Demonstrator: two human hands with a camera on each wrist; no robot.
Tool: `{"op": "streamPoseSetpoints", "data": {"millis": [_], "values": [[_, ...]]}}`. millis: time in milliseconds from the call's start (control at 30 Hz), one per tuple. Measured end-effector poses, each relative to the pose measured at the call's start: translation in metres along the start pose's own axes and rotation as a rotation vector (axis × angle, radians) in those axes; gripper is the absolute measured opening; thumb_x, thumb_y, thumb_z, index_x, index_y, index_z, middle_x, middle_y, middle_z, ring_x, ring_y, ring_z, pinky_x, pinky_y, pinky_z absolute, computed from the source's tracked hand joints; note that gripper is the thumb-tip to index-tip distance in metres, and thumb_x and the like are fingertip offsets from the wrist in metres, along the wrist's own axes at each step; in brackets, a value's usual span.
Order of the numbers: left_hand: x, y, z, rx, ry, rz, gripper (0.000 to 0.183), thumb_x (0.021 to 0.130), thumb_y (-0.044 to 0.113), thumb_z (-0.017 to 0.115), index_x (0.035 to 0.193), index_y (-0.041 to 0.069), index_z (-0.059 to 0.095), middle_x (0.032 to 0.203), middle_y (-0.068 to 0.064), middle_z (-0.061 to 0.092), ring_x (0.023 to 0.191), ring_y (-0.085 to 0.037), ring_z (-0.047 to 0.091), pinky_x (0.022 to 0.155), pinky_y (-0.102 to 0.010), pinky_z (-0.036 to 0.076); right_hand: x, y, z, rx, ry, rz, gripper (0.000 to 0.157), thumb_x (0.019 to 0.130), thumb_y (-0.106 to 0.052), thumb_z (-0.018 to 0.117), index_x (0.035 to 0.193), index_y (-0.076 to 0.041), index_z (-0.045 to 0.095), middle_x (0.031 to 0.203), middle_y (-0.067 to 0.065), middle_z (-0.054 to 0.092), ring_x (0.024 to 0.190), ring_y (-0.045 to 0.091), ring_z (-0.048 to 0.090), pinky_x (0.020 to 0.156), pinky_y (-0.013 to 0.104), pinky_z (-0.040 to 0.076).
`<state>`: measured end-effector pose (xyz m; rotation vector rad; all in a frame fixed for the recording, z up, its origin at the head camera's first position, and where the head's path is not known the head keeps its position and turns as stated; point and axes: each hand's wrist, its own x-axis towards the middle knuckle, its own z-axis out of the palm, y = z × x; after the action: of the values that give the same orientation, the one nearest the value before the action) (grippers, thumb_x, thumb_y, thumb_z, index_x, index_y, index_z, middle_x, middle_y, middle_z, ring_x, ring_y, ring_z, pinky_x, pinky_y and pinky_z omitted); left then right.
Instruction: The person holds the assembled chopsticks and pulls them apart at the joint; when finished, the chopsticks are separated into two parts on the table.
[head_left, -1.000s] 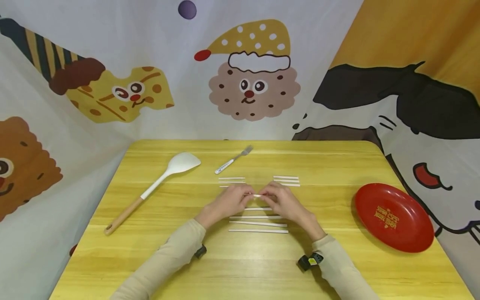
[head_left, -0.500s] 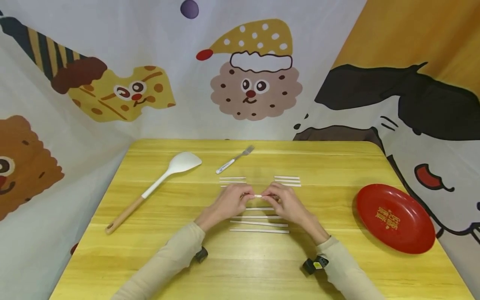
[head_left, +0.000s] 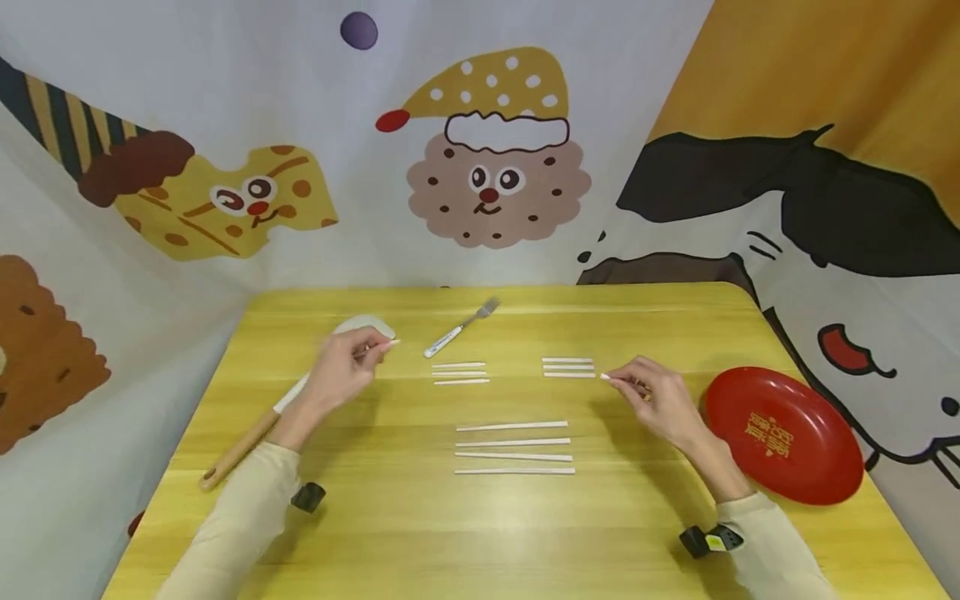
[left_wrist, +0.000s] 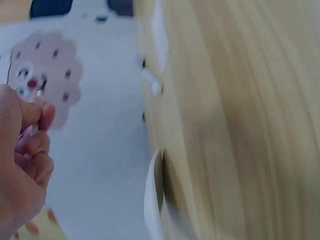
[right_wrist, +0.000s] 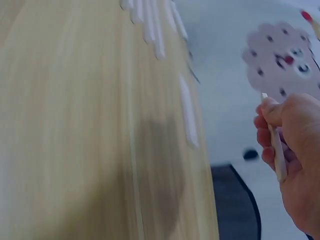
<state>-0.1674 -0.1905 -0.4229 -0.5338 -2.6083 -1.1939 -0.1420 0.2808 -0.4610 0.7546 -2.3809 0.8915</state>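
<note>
My left hand [head_left: 341, 371] pinches a short white stick piece [head_left: 394, 342] between thumb and fingers, raised over the white spatula [head_left: 292, 394]. At the right, my right hand [head_left: 663, 400] pinches another short stick piece [right_wrist: 277, 155]; its pale end points left past the fingertips, and the rest lies along the palm in the right wrist view. Between the hands, short stick pieces lie in two groups, a left row [head_left: 460, 373] and a right row [head_left: 567, 367]. Nearer the front lie several long thin white sticks [head_left: 513, 457], roughly parallel.
A fork [head_left: 457, 331] with a patterned handle lies behind the left row. The red oval plate [head_left: 828, 454] stands at the table's right side, close to my right forearm. The spatula's wooden handle points to the front left. A printed cloth [head_left: 510, 258] hangs behind the wooden table [head_left: 480, 542].
Earlier both hands held one stick together at the middle. Now they are far apart, left hand to the left, right hand to the right, each with a separate piece. The head view has shifted slightly.
</note>
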Motion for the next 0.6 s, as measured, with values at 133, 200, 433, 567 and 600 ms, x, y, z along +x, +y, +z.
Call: {"op": "streamPoseSetpoints", "data": {"millis": [133,200,433,567,600], "values": [[0.002,0.003,0.023,-0.006,-0.163,0.049,0.015,0.099,0.002,0.061,0.108,0.0,0.072,0.089,-0.007,0.068,0.069,-0.008,0.056,0.06,-0.022,0.052,0.004,-0.002,0.018,0.049,-0.149,0.025,0.019,0.09,0.007,0.069,0.103,-0.005,0.075,0.087,0.002,0.066,0.069,0.003,0.05,0.057,0.018,0.044],[0.0,0.005,0.033,0.006,-0.192,0.043,0.019,0.099,0.0,0.059,0.113,-0.001,0.072,0.096,-0.008,0.065,0.072,-0.01,0.053,0.059,-0.023,0.049,0.006,-0.004,0.025,0.069,-0.159,0.045,0.025,0.088,0.012,0.067,0.105,-0.004,0.074,0.092,0.005,0.066,0.071,0.004,0.051,0.059,0.02,0.046],[-0.006,0.003,0.057,0.023,-0.247,0.051,0.026,0.099,-0.004,0.054,0.119,-0.002,0.07,0.103,-0.012,0.061,0.079,-0.015,0.053,0.068,-0.027,0.051,0.005,-0.001,0.035,0.041,-0.176,0.082,0.028,0.086,0.015,0.069,0.105,-0.004,0.075,0.095,0.005,0.064,0.081,0.013,0.061,0.074,0.026,0.058],[-0.007,-0.001,0.068,0.029,-0.24,0.053,0.022,0.097,-0.002,0.058,0.114,-0.001,0.072,0.104,-0.01,0.063,0.087,-0.017,0.06,0.078,-0.03,0.056,0.008,-0.001,0.042,0.059,-0.206,0.085,0.024,0.087,0.01,0.071,0.104,-0.006,0.076,0.096,0.004,0.068,0.088,0.021,0.067,0.081,0.032,0.061],[-0.006,-0.001,0.071,0.032,-0.238,0.052,0.021,0.096,-0.002,0.059,0.113,0.0,0.072,0.104,-0.009,0.064,0.089,-0.017,0.061,0.079,-0.031,0.056,0.01,-0.001,0.043,0.062,-0.209,0.085,0.023,0.087,0.009,0.071,0.103,-0.007,0.076,0.096,0.003,0.068,0.089,0.022,0.068,0.081,0.033,0.061]]}}
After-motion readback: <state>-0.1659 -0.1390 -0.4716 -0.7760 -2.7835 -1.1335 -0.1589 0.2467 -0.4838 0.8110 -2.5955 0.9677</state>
